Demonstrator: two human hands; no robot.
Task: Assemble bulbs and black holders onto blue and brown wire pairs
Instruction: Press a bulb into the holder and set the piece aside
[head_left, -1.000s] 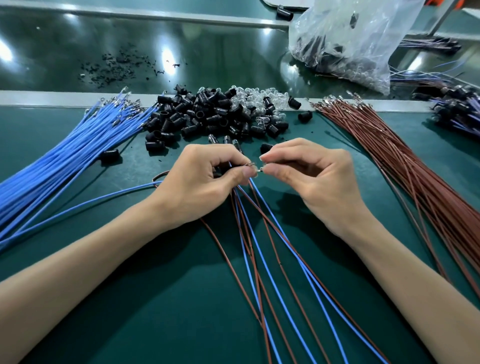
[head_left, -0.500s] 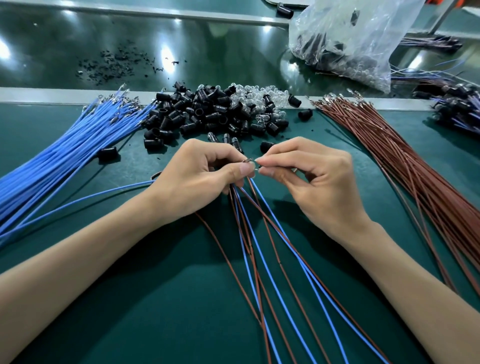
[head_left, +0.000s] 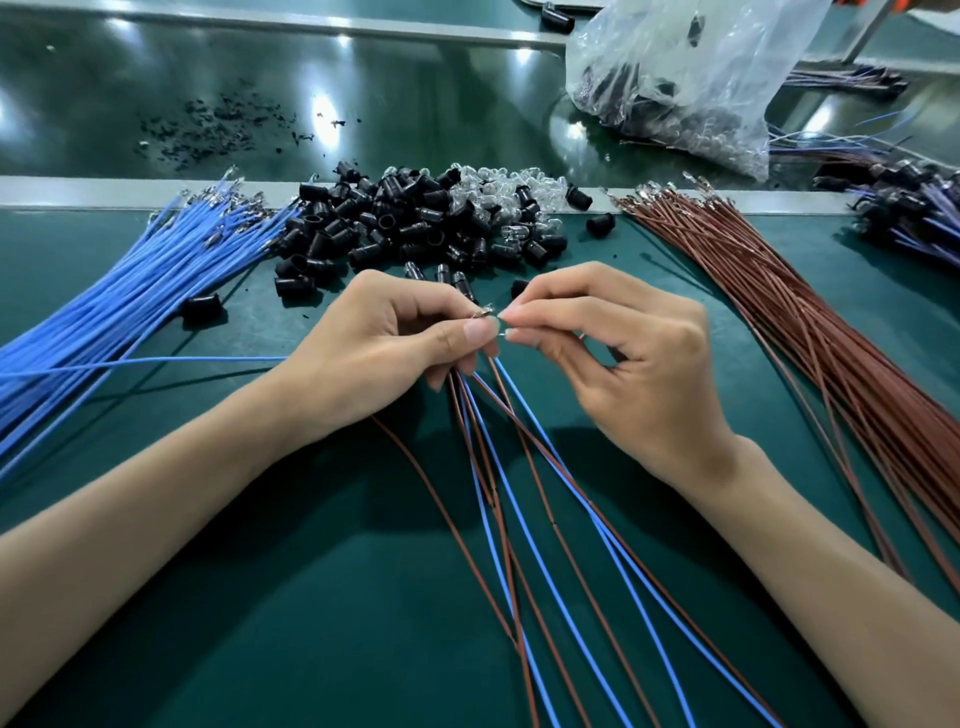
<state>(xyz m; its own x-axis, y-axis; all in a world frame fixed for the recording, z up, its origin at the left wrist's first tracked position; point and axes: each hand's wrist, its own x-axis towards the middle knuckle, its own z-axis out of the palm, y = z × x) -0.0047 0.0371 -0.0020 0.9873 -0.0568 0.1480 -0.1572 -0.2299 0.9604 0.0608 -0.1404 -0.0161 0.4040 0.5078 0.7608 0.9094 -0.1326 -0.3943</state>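
My left hand (head_left: 384, 348) grips a bunch of blue and brown wires (head_left: 524, 499) that fan out toward me across the green mat. Their metal terminals (head_left: 484, 312) stick out above its thumb. My right hand (head_left: 618, 358) pinches something tiny between thumb and forefinger, right against those terminals; what it is I cannot tell. Behind the hands lies a pile of black holders (head_left: 395, 228) mixed with clear bulbs (head_left: 498, 192). A few assembled holders (head_left: 447, 275) show just beyond my left fingers.
A thick bundle of blue wires (head_left: 119, 306) lies at the left, a brown bundle (head_left: 810, 322) at the right. A plastic bag (head_left: 675, 78) of parts sits at the back right, finished assemblies (head_left: 914, 213) at the far right. Black crumbs (head_left: 208, 130) dot the belt behind.
Both hands have kept together at the wire ends, shifting only slightly; the right fingertips stay at the terminals. The wires lie the same.
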